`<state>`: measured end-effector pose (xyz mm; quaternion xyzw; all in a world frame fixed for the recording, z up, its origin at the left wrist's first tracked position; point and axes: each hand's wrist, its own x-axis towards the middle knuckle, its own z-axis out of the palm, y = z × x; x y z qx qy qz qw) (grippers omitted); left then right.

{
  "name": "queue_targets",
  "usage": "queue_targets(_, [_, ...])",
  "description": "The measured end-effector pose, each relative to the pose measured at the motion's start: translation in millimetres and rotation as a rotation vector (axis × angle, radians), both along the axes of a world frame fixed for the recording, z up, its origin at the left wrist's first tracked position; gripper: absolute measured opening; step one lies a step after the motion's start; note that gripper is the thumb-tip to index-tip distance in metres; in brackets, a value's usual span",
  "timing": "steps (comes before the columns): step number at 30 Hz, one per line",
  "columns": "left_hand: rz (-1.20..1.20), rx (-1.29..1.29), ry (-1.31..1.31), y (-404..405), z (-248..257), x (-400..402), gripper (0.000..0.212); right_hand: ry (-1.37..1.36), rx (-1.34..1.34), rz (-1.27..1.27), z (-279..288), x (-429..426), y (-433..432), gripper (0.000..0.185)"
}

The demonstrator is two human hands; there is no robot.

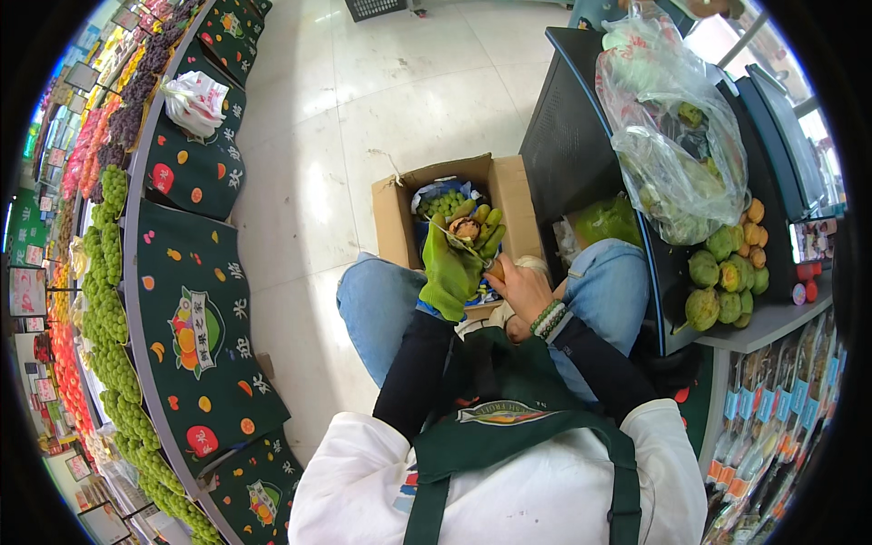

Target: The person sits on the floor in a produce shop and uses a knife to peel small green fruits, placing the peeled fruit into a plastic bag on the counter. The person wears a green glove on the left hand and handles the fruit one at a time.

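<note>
My left hand (453,262), in a green glove, holds a brown walnut (464,229) on its palm with the fingers spread, above an open cardboard box (392,225). My bare right hand (523,286) grips the wooden handle of a small knife (496,268); its metal blade points towards the walnut. Green grapes (443,203) lie in the box below, on blue wrapping. On the dark counter to the right stand several green-husked walnuts (727,283) beside a few tan, peeled walnuts (755,225).
A large clear plastic bag (681,157) with green produce lies on the counter (572,102). At the left runs a fruit display with green grapes (105,272) and a white plastic bag (195,102) at its edge. A black crate (375,8) stands on the floor ahead.
</note>
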<state>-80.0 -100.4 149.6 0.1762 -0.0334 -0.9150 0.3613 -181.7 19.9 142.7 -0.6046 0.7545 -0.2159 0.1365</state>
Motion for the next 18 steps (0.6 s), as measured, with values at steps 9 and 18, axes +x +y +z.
queue_targets(9, [0.118,-0.067,-0.095,-2,-12,-3,0.05,0.076,-0.009,-0.026,-14,1,-10,0.038])
queue_targets(18, [0.397,-0.75,-0.721,7,-3,5,0.045,0.103,-0.201,-0.012,-24,8,-18,0.036])
